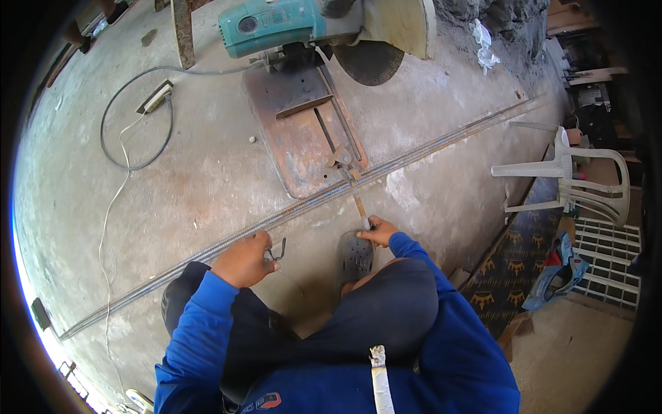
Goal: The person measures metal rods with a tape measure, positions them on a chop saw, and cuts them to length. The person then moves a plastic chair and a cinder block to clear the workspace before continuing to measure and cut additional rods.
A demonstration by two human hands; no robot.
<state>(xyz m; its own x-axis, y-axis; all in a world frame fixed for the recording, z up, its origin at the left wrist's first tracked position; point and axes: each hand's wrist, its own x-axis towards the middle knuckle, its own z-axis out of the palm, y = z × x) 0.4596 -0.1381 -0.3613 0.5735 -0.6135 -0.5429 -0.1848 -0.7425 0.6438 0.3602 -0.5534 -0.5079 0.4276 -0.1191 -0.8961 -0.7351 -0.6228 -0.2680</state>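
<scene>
My left hand (241,261) is closed around a small bent dark metal rod (281,250), whose hooked end sticks out past the fingers. The rest of that rod is hidden in the palm. My right hand (378,231) has its fingers closed on the near end of a rusty metal bar (359,205). This bar runs up to the clamp (341,157) at the near edge of a cut-off saw's rusty base plate (276,152). The saw's teal motor (272,27) and dark disc (369,63) stand beyond the clamp.
Long steel rods (255,228) lie diagonally across the floor, by the base plate's near edge. A dark cable (103,114) loops left to an extension socket (155,96). At right are a white plastic chair (565,169), a patterned dark board (514,259) and a blue bag (557,272).
</scene>
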